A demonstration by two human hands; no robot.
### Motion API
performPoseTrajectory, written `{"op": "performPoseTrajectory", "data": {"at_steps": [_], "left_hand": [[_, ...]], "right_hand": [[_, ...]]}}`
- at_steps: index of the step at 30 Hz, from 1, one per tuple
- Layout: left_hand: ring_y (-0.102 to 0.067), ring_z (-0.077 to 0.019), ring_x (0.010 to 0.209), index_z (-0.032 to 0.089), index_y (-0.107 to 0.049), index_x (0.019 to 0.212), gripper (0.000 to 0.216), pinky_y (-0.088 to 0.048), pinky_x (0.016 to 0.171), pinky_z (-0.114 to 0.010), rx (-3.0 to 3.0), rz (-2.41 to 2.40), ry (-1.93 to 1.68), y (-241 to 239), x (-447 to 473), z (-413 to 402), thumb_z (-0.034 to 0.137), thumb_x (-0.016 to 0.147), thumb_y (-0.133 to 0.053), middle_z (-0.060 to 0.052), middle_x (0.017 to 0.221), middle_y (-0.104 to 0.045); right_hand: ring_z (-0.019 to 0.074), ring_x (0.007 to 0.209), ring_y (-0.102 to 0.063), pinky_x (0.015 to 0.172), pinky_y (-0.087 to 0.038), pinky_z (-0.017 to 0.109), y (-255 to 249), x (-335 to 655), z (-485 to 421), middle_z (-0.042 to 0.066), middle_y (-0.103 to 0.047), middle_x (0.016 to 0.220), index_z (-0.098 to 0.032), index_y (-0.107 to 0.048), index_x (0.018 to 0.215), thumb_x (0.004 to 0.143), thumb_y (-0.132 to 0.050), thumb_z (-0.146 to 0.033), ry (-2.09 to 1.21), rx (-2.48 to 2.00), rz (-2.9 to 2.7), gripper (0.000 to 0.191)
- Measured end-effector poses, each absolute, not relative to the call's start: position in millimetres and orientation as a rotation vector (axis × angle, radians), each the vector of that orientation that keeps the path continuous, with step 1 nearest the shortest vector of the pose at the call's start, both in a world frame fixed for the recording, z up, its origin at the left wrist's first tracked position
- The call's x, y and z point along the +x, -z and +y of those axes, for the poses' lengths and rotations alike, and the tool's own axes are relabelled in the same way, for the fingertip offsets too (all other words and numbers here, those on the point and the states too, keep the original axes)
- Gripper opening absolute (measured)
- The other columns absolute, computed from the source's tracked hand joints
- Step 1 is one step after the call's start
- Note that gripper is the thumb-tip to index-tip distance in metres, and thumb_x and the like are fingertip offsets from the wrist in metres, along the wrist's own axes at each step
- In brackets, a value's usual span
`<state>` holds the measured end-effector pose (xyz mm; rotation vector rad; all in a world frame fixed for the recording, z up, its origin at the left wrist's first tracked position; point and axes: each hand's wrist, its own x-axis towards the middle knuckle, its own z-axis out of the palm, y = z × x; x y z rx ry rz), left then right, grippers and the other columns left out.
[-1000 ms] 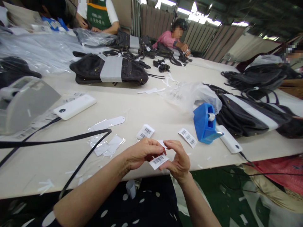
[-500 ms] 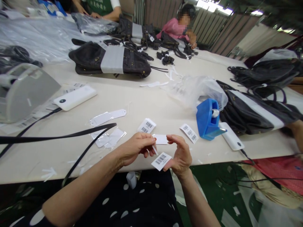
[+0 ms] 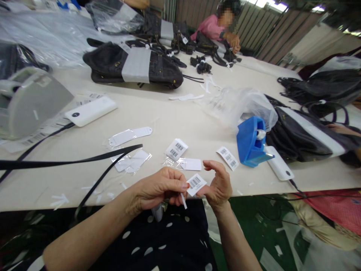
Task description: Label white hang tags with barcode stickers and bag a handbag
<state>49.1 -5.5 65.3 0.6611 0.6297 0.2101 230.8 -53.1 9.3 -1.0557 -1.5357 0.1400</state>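
Observation:
Over the table's front edge, a small white barcode label [image 3: 196, 184] is between my two hands. My left hand [image 3: 165, 188] is closed, with the thumb tip on the label's left corner. Out of its lower fingers sticks a narrow white strip [image 3: 184, 201]. My right hand [image 3: 218, 186] touches the label's right edge with the thumb, while its index finger curves up and away. Just beyond lie a barcode sticker sheet [image 3: 176, 149], a blank white tag [image 3: 191, 164] and another barcode strip [image 3: 227, 158].
A blue tape dispenser [image 3: 251, 141] and a white power bank [image 3: 279, 163] stand right. Dark handbags [image 3: 158, 69] with grey wraps lie farther back. Clear-bagged tags [image 3: 131, 136], black straps [image 3: 84, 162], a second power bank [image 3: 90, 111] and a grey dispenser [image 3: 36, 99] are left. A person [image 3: 211, 28] sits opposite.
My left hand has moved down and its thumb has come onto the barcode label, which was at my right thumb alone. The label has shifted slightly up and right. The view has turned slightly.

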Motion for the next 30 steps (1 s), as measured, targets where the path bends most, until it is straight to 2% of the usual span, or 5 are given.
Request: {"op": "performPoseTrajectory", "data": {"at_steps": [7,13,20,26,30], "left_hand": [[-0.046,-0.0077,0.039,0.011,-0.055,0.055,0.025,-0.026,0.038,-0.017,0.691,0.627,-0.163,-62.8,33.9,0.7,0.030,0.058,-0.071,-0.004,0.049,-0.058],[-0.051,-0.0082,0.052,0.012,-0.055,0.070,0.026,-0.034,0.045,-0.018,0.741,0.785,-0.344,-56.0,43.4,-1.0,0.033,0.066,-0.069,-0.003,0.063,-0.059],[-0.053,-0.0080,0.053,0.012,-0.052,0.083,0.041,-0.040,0.053,-0.020,0.546,0.681,-0.413,-64.4,63.1,-7.9,0.011,0.049,-0.075,0.002,0.063,-0.057],[-0.050,-0.0074,0.047,0.012,-0.050,0.079,0.037,-0.037,0.049,-0.020,0.593,0.742,-0.496,-60.5,64.6,-7.9,0.007,0.049,-0.069,0.002,0.057,-0.058],[-0.049,-0.0066,0.050,0.012,-0.049,0.079,0.033,-0.037,0.051,-0.019,0.626,0.829,-0.715,-56.3,67.0,-9.2,0.007,0.052,-0.067,0.003,0.057,-0.058]], "right_hand": [[0.0248,0.088,-0.054,0.068,-0.047,0.039,-5.2,232.8,-54.4,0.011,-0.057,0.099,-0.023,-0.045,0.120,0.067,-0.061,-0.060,-0.256,-1.093,-1.465,0.067],[0.0247,0.088,-0.055,0.067,-0.046,0.037,-3.4,224.6,-51.9,0.010,-0.058,0.100,-0.023,-0.046,0.121,0.057,-0.064,-0.066,-0.352,-0.994,-1.499,0.079],[0.0259,0.092,-0.055,0.070,-0.047,0.038,-1.5,217.3,-54.7,0.011,-0.056,0.102,-0.023,-0.044,0.121,0.055,-0.062,-0.069,-0.423,-1.052,-1.539,0.082],[0.0245,0.091,-0.054,0.071,-0.046,0.038,4.6,220.3,-55.3,0.010,-0.057,0.103,-0.024,-0.045,0.122,0.057,-0.065,-0.065,-0.463,-1.027,-1.512,0.080],[0.0236,0.094,-0.055,0.074,-0.046,0.037,4.2,221.5,-61.0,0.010,-0.057,0.108,-0.025,-0.045,0.123,0.064,-0.071,-0.049,-0.647,-1.079,-1.366,0.069]]}}
